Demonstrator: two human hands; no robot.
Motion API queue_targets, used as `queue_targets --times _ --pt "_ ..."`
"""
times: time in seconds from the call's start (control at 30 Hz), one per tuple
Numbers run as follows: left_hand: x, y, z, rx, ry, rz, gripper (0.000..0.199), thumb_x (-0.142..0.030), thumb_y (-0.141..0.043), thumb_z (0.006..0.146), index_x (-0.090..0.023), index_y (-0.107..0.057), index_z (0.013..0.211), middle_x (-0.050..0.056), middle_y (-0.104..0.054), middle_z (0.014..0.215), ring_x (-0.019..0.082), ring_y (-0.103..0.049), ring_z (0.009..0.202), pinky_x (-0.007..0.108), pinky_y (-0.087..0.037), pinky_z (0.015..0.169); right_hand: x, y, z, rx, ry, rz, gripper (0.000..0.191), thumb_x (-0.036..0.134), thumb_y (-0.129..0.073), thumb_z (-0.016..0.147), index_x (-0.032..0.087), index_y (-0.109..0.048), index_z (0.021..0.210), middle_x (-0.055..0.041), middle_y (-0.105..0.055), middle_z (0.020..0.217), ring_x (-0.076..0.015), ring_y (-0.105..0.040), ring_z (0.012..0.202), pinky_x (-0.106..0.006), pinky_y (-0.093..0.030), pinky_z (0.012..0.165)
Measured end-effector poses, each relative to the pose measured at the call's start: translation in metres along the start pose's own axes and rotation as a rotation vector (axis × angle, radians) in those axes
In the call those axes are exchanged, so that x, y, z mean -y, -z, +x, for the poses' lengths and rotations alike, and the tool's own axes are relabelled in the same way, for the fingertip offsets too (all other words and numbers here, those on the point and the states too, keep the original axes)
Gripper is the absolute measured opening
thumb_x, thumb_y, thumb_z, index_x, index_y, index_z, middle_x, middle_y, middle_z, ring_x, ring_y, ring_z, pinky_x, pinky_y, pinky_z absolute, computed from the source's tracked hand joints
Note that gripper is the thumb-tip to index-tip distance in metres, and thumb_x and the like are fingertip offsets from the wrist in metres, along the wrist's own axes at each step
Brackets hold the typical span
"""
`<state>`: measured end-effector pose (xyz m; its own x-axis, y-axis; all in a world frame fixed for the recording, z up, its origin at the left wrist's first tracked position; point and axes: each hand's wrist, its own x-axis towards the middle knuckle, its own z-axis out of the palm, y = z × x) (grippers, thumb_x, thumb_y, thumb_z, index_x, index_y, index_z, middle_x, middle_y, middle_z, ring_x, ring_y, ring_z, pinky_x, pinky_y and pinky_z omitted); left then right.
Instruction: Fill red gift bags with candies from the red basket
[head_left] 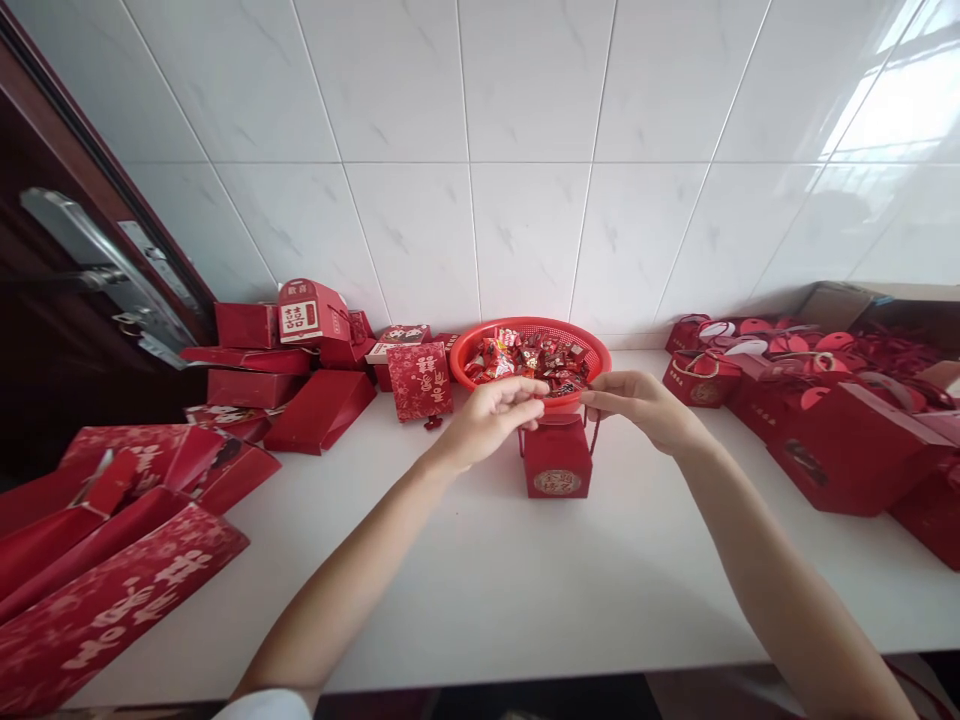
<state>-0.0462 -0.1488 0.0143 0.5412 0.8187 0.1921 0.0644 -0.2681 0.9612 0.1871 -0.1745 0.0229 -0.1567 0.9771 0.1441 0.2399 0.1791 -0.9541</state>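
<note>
A small red gift box (556,465) with a round gold emblem on its front stands upright on the white table (465,590). A thin dark red cord (597,436) rises from each side of it. My right hand (645,405), thumb and forefinger pressed together, pinches the cord at the right. On the other side my left hand (495,415) is closed in a pinch over the left part of the cord, just above the box's top. Directly behind the box is a red plastic basket (604,352) holding many wrapped sweets (525,352), partly hidden by my hands.
Folded and flattened red boxes (120,580) are heaped along the left, beside a dark door with a metal handle (82,235). A red patterned box (420,382) stands left of the basket. Several red handled boxes (847,445) crowd the right, near a cardboard carton (840,300). Behind rises a tiled wall (525,100).
</note>
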Motion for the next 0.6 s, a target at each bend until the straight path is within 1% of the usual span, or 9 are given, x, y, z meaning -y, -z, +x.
queue_targets --times 0.07,0.1,0.17,0.23,0.3,0.37,0.5,0.6 --pt "-0.01 0.007 -0.003 0.019 -0.035 -0.114 0.039 -0.038 -0.065 0.088 -0.015 -0.067 0.12 0.01 -0.074 0.104 0.022 -0.069 0.096 0.038 -0.055 0.089 0.003 -0.003 0.001 -0.007 0.002 0.005 0.044 0.058 -0.08 0.07 0.017 -0.068 0.076 -0.0017 -0.064 0.065 -0.0161 -0.058 0.064 -0.033 -0.048 0.067" --pt "-0.014 0.009 -0.005 0.032 -0.054 -0.137 0.041 -0.039 -0.063 0.09 -0.016 -0.066 0.124 0.012 -0.074 0.11 0.024 -0.068 0.105 0.041 -0.054 0.094 0.005 -0.005 0.001 -0.008 0.004 0.006 0.044 0.059 -0.08 0.07 0.017 -0.067 0.078 -0.0014 -0.064 0.064 -0.0162 -0.058 0.063 -0.033 -0.048 0.065" --pt "-0.017 0.01 -0.007 0.043 -0.092 -0.102 0.041 -0.038 -0.059 0.093 -0.019 -0.064 0.13 0.012 -0.073 0.12 0.027 -0.064 0.119 0.045 -0.05 0.103 0.007 -0.01 0.002 0.004 0.009 -0.008 0.043 0.059 -0.078 0.073 0.017 -0.066 0.079 -0.0011 -0.063 0.063 -0.0163 -0.058 0.063 -0.032 -0.047 0.064" --pt "-0.016 0.008 -0.009 0.04 -0.134 0.005 0.042 -0.033 -0.055 0.095 -0.021 -0.061 0.135 0.011 -0.07 0.128 0.028 -0.058 0.129 0.047 -0.045 0.11 0.008 -0.017 0.002 0.032 0.018 -0.018 0.042 0.058 -0.077 0.075 0.018 -0.063 0.075 -0.0012 -0.064 0.064 -0.0162 -0.058 0.064 -0.032 -0.046 0.064" --pt "-0.013 0.003 -0.01 0.046 -0.173 0.121 0.045 -0.027 -0.051 0.096 -0.023 -0.057 0.14 0.009 -0.066 0.136 0.028 -0.054 0.134 0.046 -0.042 0.115 0.008 -0.024 0.003 0.079 0.025 0.0 0.041 0.056 -0.077 0.076 0.018 -0.06 0.072 -0.001 -0.064 0.065 -0.0156 -0.058 0.065 -0.031 -0.046 0.065" --pt "-0.009 -0.002 -0.012 0.045 -0.205 0.224 0.049 -0.022 -0.046 0.096 -0.025 -0.053 0.145 0.006 -0.061 0.143 0.027 -0.052 0.138 0.045 -0.042 0.116 0.009 -0.03 0.003 0.104 0.026 0.054 0.041 0.054 -0.079 0.074 0.018 -0.059 0.071 -0.0005 -0.064 0.067 -0.015 -0.059 0.066 -0.031 -0.046 0.066" --pt "-0.006 -0.011 -0.014 0.043 -0.272 0.371 0.057 -0.016 -0.041 0.095 -0.026 -0.045 0.151 0.004 -0.055 0.15 0.025 -0.05 0.14 0.042 -0.042 0.116 0.008 -0.041 0.001 0.084 -0.01 0.172 0.042 0.048 -0.087 0.064 0.017 -0.064 0.079 -0.0001 -0.066 0.074 -0.0149 -0.061 0.07 -0.031 -0.049 0.069" --pt "-0.006 -0.015 -0.015 0.049 -0.288 0.425 0.063 -0.011 -0.039 0.093 -0.027 -0.04 0.153 0.005 -0.052 0.152 0.023 -0.052 0.138 0.042 -0.041 0.117 0.004 -0.045 0.0 0.048 -0.015 0.179 0.039 0.042 -0.089 0.062 0.017 -0.065 0.079 -0.0003 -0.066 0.073 -0.0156 -0.062 0.071 -0.03 -0.049 0.07"
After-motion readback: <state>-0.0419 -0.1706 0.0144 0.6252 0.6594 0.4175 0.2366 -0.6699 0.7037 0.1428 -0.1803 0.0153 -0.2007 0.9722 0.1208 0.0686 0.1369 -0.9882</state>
